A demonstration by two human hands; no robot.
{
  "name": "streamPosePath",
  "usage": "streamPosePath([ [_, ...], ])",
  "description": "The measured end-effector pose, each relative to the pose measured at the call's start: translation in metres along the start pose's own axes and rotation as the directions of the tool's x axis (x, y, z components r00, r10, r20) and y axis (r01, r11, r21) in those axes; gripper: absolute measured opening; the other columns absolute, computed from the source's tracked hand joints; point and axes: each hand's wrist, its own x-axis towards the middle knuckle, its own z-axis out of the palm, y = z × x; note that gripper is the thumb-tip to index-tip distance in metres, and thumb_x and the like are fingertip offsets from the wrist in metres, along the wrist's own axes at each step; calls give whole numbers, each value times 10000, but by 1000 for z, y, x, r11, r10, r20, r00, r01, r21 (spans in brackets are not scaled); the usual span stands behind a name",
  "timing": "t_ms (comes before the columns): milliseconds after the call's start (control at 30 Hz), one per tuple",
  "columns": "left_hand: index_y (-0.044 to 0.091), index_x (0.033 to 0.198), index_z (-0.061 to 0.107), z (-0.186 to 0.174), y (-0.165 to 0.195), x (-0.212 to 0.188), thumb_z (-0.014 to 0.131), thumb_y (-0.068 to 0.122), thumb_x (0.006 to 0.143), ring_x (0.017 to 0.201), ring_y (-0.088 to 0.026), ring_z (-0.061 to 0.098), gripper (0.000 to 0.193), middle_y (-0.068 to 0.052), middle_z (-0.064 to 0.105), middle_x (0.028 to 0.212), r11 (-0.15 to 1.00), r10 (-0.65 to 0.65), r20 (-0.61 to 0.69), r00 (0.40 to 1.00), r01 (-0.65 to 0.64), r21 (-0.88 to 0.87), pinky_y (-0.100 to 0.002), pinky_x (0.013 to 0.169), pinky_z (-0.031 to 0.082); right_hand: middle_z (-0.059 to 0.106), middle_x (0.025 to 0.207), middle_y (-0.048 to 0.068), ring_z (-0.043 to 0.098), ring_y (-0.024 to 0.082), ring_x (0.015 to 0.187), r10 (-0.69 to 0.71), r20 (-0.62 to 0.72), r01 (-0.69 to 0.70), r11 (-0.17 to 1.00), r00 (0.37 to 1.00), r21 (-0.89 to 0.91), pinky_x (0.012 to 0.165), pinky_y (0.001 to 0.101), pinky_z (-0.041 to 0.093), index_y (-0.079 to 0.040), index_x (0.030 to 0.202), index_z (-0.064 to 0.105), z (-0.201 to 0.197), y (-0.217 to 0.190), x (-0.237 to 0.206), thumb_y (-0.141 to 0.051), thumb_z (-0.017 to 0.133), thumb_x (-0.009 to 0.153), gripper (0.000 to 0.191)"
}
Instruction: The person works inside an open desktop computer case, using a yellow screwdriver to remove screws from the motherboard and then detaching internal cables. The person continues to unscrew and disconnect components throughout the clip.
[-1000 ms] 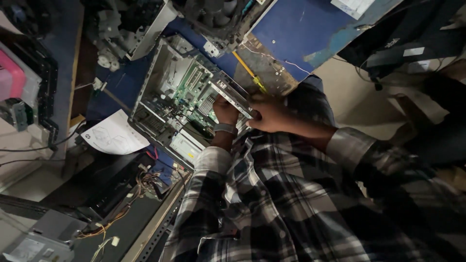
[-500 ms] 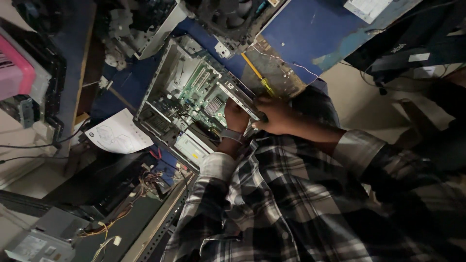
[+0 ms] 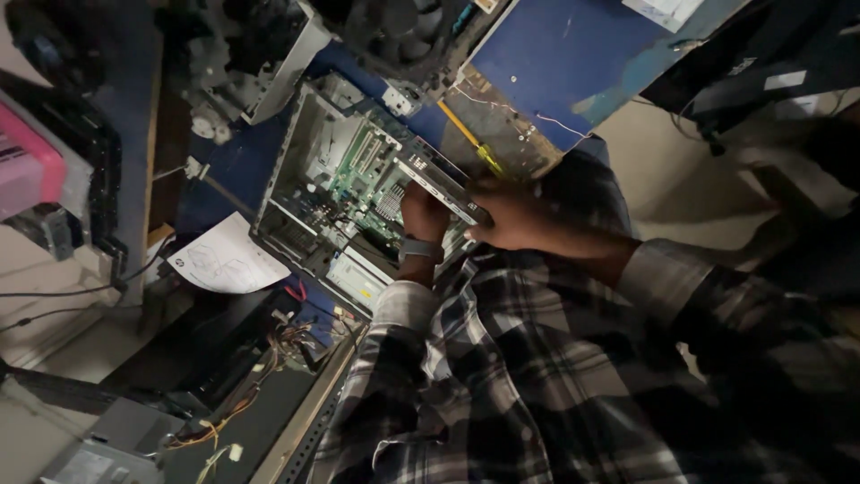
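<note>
The left hand reaches into the open computer case, fingers curled down toward the green motherboard, though whether they grip anything cannot be told; the right hand is closed over the case's near metal edge rail; the case lies on the blue table, a yellow-handled screwdriver just beside it, a paper sheet near its far side, parts crowding around

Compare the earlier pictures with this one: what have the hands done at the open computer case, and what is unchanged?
Little changed. The left hand stays inside the computer case over the green board; the right hand keeps its grip on the case's near edge. Only the camera view shifted slightly. The yellow screwdriver and paper sheet lie as before.
</note>
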Motion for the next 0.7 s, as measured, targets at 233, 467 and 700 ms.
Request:
streamPosePath([
  [233, 43, 1111, 694, -5, -2, 7, 759, 201, 817, 968, -454, 647, 340, -219, 678, 1127, 950, -88, 267, 960, 0, 313, -524, 746, 540, 626, 1147, 169, 628, 379, 1045, -58, -54, 53, 995, 997, -89, 853, 496, 513, -45, 1253, 644, 2, 3, -7, -358, 792, 813, 560],
  [467, 35, 1137, 694, -3, -9, 3, 710, 102, 811, 1092, -464, 618, 333, -219, 676, 1185, 953, 87, 251, 964, -154, 262, -506, 862, 536, 612, 1148, 192, 615, 379, 1070, -20, 33, 22, 997, 999, -69, 872, 480, 521, -11, 1284, 612, 10, 16, -8, -392, 792, 833, 617],
  [700, 30, 1137, 685, -7, 2, 4, 705, 23, 837, 1102, -454, 626, 300, -205, 673, 1162, 989, 145, 129, 981, -147, 7, -511, 932, 538, 587, 1234, 299, 567, 460, 1140, -133, -183, 98, 977, 974, -189, 897, 521, 473, 24, 1277, 616, 4, 10, -8, -408, 836, 690, 761],
])
